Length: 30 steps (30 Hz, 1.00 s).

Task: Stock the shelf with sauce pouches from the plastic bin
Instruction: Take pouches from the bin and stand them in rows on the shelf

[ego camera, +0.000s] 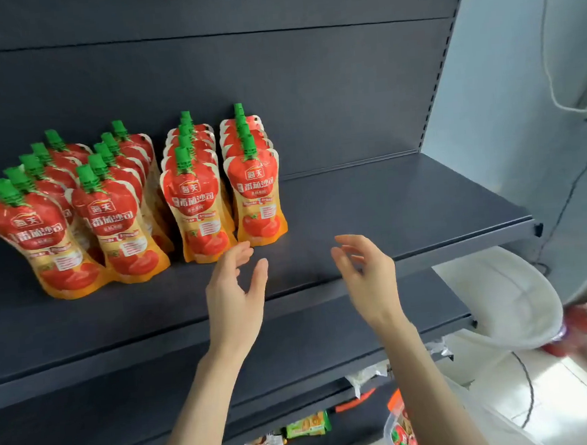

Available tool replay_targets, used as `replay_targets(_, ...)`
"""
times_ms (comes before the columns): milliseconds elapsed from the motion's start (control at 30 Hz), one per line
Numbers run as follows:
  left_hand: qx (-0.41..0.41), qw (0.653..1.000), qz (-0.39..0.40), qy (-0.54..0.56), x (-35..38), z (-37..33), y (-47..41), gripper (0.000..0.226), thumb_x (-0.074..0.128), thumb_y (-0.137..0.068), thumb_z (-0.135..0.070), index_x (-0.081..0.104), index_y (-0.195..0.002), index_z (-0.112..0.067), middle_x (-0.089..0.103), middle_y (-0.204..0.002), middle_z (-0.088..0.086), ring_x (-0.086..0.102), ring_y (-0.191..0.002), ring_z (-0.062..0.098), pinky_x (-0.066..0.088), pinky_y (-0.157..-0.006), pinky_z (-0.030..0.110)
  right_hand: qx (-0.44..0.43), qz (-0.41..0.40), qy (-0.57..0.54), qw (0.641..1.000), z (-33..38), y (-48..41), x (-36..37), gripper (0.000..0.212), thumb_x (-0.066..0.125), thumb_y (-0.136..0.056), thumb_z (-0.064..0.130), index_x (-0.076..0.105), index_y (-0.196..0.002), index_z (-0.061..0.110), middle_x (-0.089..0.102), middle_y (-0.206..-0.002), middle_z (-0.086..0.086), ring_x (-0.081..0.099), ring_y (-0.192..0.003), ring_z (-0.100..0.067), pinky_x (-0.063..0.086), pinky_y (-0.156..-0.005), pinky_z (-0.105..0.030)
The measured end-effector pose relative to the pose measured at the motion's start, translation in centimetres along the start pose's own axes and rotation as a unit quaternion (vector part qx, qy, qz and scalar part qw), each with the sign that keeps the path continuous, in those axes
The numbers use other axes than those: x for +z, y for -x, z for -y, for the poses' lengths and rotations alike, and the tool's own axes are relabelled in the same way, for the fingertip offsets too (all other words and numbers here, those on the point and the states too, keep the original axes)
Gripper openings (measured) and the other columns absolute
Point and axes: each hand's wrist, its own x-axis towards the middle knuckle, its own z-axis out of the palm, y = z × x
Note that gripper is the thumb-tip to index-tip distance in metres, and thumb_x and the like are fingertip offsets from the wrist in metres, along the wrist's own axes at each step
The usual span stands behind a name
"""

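Several red and orange sauce pouches with green caps stand upright in rows on the dark shelf (pixel 390 206); the rightmost front pouch (pixel 256 197) is at the row's end. My left hand (pixel 235 298) hovers just below and in front of that pouch, fingers apart, holding nothing. My right hand (pixel 368 279) is raised over the shelf's front edge to the right, fingers spread and empty. The plastic bin (pixel 402 432) shows at the bottom right behind my right forearm, with a few pouches inside.
A lower shelf (pixel 295 335) runs beneath, and small snack packets (pixel 306 425) lie on a shelf further down. A white bag (pixel 504 296) hangs at the right beside the shelf end. Cables run down the pale wall at the right.
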Motion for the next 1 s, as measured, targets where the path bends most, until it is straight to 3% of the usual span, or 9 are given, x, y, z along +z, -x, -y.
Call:
replay_targets(167,0.003,0.99,0.128,0.058,5.2,-3.4,6.3,0.019,0.061,-0.088,-0.015,0.06,-0.107,-0.02,0.067,-0.101,-0.01,0.061,-0.097,0.0,0.045,-0.086,0.012,0.038,-0.049,0.021,0.998,-3.7,5.1,-7.5,0.015,0.055,-0.094,0.021,0.065,-0.105,0.022,0.065,-0.098,0.011,0.061,-0.094,-0.004,0.047,-0.076,-0.009)
replay_targets(333,-0.074,0.962,0.255,0.067,13.0,-4.4,15.6,0.015,0.061,-0.088,-0.023,0.061,-0.102,-0.028,0.068,-0.097,-0.014,0.062,-0.091,-0.003,0.045,-0.079,0.006,0.128,-0.075,0.049,0.988,-10.1,11.9,-16.0,0.012,0.056,-0.093,0.024,0.064,-0.102,0.026,0.066,-0.097,0.014,0.063,-0.091,-0.005,0.055,-0.078,-0.03)
replay_targets(467,-0.124,0.934,0.326,0.071,19.2,-5.0,23.3,0.023,0.061,-0.089,-0.015,0.058,-0.093,-0.037,0.067,-0.09,-0.015,0.062,-0.085,-0.005,0.044,-0.072,0.005,0.191,-0.074,0.09,0.975,-15.0,17.3,-22.7,0.011,0.056,-0.093,0.022,0.061,-0.096,0.032,0.062,-0.089,0.022,0.06,-0.085,0.006,0.049,-0.075,-0.016)
replay_targets(533,-0.135,0.922,0.356,0.063,21.0,-4.8,25.6,0.022,0.061,-0.089,-0.017,0.058,-0.094,-0.038,0.067,-0.091,-0.015,0.062,-0.086,-0.003,0.047,-0.074,0.01,0.217,-0.074,0.101,0.968,-16.6,18.8,-24.6,0.01,0.056,-0.093,0.021,0.064,-0.097,0.025,0.058,-0.086,0.027,0.057,-0.082,0.011,0.048,-0.075,-0.015)
replay_targets(633,-0.163,0.902,0.397,0.05,24.3,-4.4,28.9,0.015,0.06,-0.09,-0.02,0.061,-0.101,-0.029,0.067,-0.095,-0.014,0.061,-0.089,0.0,0.048,-0.077,0.016,0.271,-0.087,0.086,0.955,-19.9,20.6,-27.3,0.01,0.056,-0.093,0.018,0.065,-0.096,0.019,0.059,-0.084,0.021,0.058,-0.081,0.008,0.05,-0.075,-0.023)
replay_targets(733,-0.201,0.883,0.422,0.046,27.3,-4.1,30.7,0.014,0.06,-0.09,-0.017,0.06,-0.1,-0.027,0.064,-0.093,-0.016,0.059,-0.084,-0.009,0.044,-0.071,0.006,0.319,-0.095,0.067,0.94,-23.2,21.5,-28.6,0.009,0.056,-0.093,0.016,0.062,-0.093,0.023,0.061,-0.084,0.016,0.06,-0.081,0.0,0.053,-0.076,-0.029)
replay_targets(833,-0.237,0.863,0.445,0.034,30.6,-2.6,31.7,0.021,0.058,-0.091,-0.013,0.057,-0.095,-0.033,0.062,-0.09,-0.015,0.059,-0.082,-0.007,0.043,-0.07,0.004,0.356,-0.099,0.064,0.927,-26.5,21.3,-29.0,0.011,0.055,-0.094,0.015,0.061,-0.094,0.025,0.063,-0.085,0.011,0.062,-0.082,-0.008,0.051,-0.074,-0.026)
replay_targets(1000,-0.295,0.831,0.471,-0.005,36.6,3.0,32.8,0.015,0.057,-0.091,-0.012,0.058,-0.102,-0.022,0.061,-0.093,-0.013,0.058,-0.088,0.002,0.042,-0.07,0.003,0.407,-0.109,0.081,0.903,-34.1,20.7,-28.3,0.011,0.055,-0.093,0.015,0.066,-0.096,0.015,0.066,-0.09,0.004,0.063,-0.085,-0.012,0.05,-0.075,-0.026)
